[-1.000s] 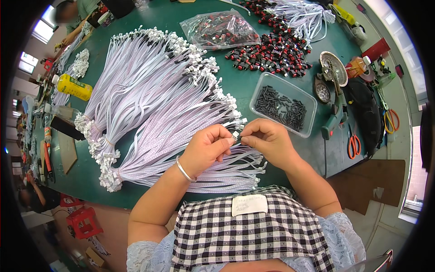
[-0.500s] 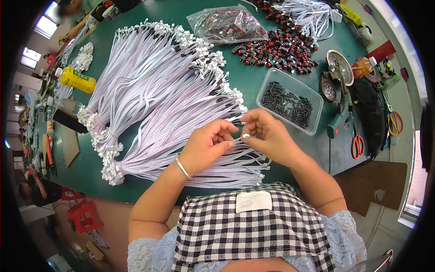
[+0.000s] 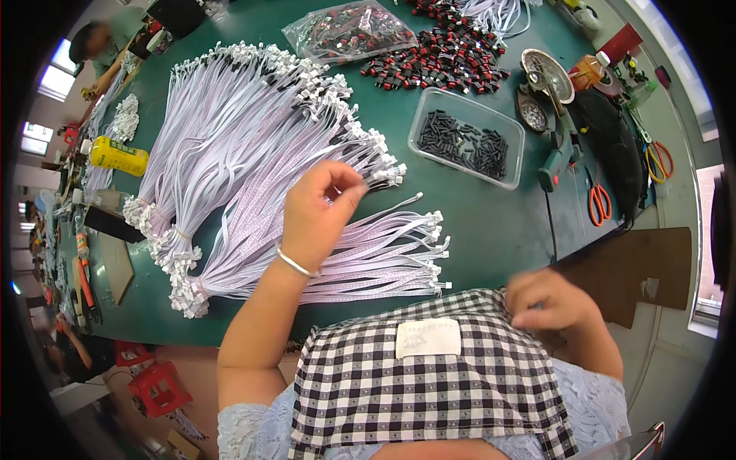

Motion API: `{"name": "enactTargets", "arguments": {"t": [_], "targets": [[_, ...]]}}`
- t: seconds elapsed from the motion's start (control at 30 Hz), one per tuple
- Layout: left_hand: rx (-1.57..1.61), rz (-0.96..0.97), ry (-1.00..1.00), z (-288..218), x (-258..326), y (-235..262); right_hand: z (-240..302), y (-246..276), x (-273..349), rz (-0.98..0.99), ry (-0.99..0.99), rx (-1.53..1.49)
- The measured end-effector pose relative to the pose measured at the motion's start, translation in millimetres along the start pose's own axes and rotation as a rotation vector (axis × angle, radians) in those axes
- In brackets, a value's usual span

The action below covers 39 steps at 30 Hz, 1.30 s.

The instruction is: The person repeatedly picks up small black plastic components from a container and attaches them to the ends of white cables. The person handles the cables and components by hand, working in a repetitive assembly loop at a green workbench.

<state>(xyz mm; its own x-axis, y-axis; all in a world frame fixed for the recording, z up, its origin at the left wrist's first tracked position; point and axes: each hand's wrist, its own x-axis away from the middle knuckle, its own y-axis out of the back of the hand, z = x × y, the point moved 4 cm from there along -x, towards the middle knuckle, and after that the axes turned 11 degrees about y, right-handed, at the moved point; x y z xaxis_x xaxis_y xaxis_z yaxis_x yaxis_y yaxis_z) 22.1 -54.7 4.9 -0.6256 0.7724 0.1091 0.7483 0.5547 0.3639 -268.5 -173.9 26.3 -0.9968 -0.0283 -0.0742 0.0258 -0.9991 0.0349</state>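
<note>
Bundles of flat white and pale pink ribbon cables (image 3: 245, 222) fan across the table, with white connectors at their ends. Above the near bundles my left hand (image 3: 320, 203) is closed, thumb and forefinger pinched together close to the dark-sleeved cable ends. What is between those fingertips, if anything, is too small to make out. A few cables (image 3: 383, 257) lie spread to the right, under and past the left wrist. My right hand (image 3: 550, 299) is beside the right edge of the checked apron (image 3: 429, 383), off the cables; its fingers are curled and blurred.
A clear plastic box (image 3: 509, 162) of short black tubes stands right of the cables. Behind it are a heap of red-and-black parts (image 3: 445, 65) and a clear bag (image 3: 349, 34). Orange-handled scissors (image 3: 599, 205) and a green tool (image 3: 556, 165) lie at right; a yellow bottle (image 3: 119, 156) stands left.
My hands were together over the cables at a small white connector. Now they are apart: the left has risen up and left, the right has dropped back to the apron. The view has shifted slightly.
</note>
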Motion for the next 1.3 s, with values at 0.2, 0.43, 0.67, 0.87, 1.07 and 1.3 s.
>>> {"name": "enactTargets", "arguments": {"t": [0.2,0.43,0.67,0.87,1.07,1.3], "targets": [[-0.210,-0.061,-0.133,7.1,-29.6,-9.9,-188.8,-36.3,153.5,-1.016,-0.682,-0.167],[-0.533,-0.077,-0.449,-1.1,-17.6,-15.5,-310.2,35.0,122.5,-1.631,-0.478,-0.199],[-0.529,0.004,-0.525,-22.4,15.5,-27.7,-324.3,69.0,121.9,-1.607,-0.602,-0.051],[-0.698,0.149,-0.455,-14.5,7.5,-58.0,-322.0,67.2,115.4,-1.489,-0.701,0.127],[-0.842,0.128,-0.478,-13.3,2.3,-66.9,-302.9,61.2,114.9,-1.221,-0.830,0.526],[-0.468,0.074,-0.388,-36.7,9.1,-50.4,-219.1,-15.1,117.6,-0.264,-0.719,0.986]]}}
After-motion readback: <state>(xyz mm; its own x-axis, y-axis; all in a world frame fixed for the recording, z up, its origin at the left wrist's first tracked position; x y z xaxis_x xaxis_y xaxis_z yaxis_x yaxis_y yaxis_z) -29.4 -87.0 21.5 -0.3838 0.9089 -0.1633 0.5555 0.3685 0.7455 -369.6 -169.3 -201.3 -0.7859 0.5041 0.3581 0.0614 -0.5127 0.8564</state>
